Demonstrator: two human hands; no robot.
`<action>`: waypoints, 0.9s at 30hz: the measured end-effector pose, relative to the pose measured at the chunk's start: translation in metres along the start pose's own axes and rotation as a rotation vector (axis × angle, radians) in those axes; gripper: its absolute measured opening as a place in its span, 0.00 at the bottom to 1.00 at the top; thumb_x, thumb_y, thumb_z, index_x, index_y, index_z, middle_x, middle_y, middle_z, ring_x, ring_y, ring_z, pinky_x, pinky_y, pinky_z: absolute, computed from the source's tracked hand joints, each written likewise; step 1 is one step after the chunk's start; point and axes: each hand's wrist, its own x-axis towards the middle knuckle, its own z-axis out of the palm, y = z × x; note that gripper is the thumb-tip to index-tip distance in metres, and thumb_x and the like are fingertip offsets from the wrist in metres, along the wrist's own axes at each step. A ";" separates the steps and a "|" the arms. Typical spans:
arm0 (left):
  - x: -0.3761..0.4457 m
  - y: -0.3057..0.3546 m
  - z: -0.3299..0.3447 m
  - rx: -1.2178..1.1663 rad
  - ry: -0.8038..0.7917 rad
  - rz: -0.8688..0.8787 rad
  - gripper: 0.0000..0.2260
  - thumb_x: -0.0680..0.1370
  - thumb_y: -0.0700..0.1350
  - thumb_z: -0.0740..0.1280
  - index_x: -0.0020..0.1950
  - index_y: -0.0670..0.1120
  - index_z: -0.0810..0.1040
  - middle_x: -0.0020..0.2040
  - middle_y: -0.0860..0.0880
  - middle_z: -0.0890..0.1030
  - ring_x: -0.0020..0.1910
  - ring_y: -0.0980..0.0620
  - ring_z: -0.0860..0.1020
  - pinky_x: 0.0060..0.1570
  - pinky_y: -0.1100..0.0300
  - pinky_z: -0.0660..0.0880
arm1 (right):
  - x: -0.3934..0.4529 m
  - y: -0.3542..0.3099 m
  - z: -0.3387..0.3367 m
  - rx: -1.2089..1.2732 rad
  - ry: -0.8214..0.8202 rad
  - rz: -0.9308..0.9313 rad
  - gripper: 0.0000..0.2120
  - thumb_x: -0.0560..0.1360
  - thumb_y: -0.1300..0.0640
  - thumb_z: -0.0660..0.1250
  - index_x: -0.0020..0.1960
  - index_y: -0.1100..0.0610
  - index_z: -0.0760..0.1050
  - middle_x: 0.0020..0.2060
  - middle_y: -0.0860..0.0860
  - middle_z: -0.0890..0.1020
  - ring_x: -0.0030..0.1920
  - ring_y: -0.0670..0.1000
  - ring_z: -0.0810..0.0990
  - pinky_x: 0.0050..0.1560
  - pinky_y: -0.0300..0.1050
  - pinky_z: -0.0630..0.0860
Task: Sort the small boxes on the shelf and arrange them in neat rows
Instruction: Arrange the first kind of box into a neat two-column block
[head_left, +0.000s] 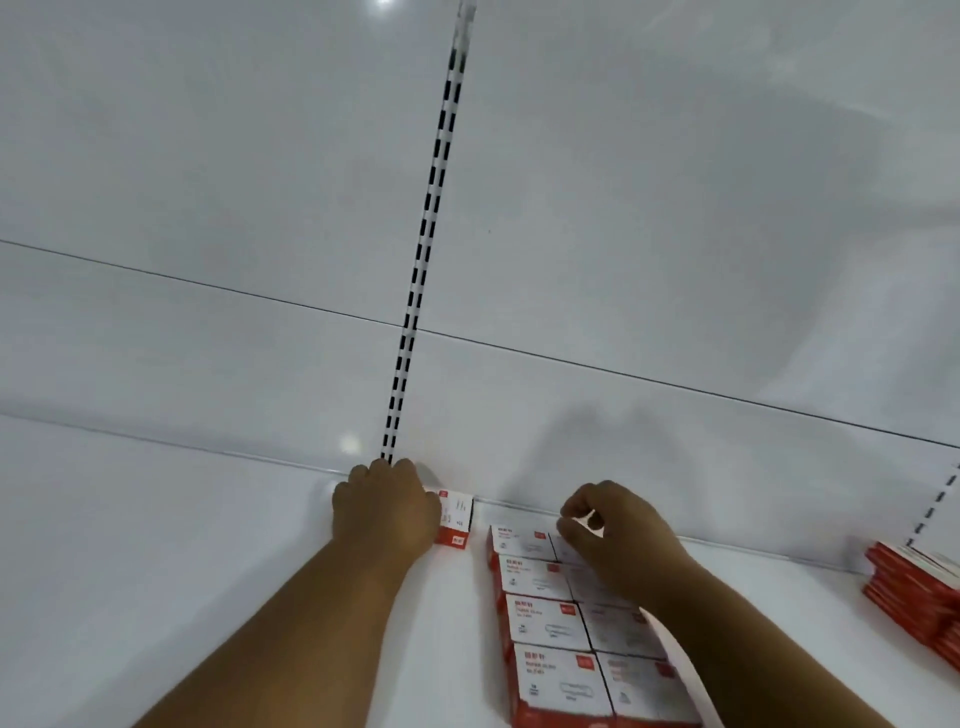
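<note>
Several small red-and-white boxes (545, 629) lie in two neat rows running from the shelf's back edge toward me. My left hand (384, 506) grips a stack of the same boxes (456, 517) at the back of the white shelf (156, 545), left of the rows, with a gap between. My right hand (608, 535) hovers over the far end of the right row, fingers curled; whether they pinch a box I cannot tell, as the hand hides it.
Another pile of red-and-white boxes (919, 582) sits at the far right of the shelf. A slotted upright rail (426, 249) runs up the glossy white back panel (675, 208) behind my left hand.
</note>
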 end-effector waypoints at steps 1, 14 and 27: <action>0.000 0.002 0.002 -0.010 -0.013 0.030 0.19 0.79 0.55 0.58 0.67 0.49 0.72 0.64 0.46 0.75 0.63 0.45 0.71 0.59 0.52 0.68 | 0.002 -0.008 0.000 -0.012 -0.020 -0.006 0.04 0.77 0.45 0.65 0.50 0.43 0.75 0.48 0.41 0.76 0.47 0.41 0.75 0.46 0.35 0.71; 0.000 0.003 0.007 -0.538 0.032 0.118 0.19 0.74 0.48 0.70 0.64 0.51 0.73 0.61 0.47 0.74 0.57 0.46 0.75 0.53 0.55 0.74 | 0.039 -0.100 0.033 -0.193 -0.324 0.075 0.29 0.71 0.43 0.71 0.68 0.52 0.71 0.64 0.52 0.77 0.64 0.56 0.74 0.67 0.53 0.70; 0.001 0.023 0.002 -1.344 -0.162 0.008 0.25 0.75 0.29 0.69 0.64 0.53 0.72 0.54 0.51 0.81 0.51 0.54 0.81 0.50 0.54 0.81 | 0.015 -0.038 -0.014 0.748 0.126 0.295 0.15 0.77 0.58 0.69 0.59 0.47 0.70 0.51 0.56 0.79 0.46 0.55 0.84 0.46 0.46 0.84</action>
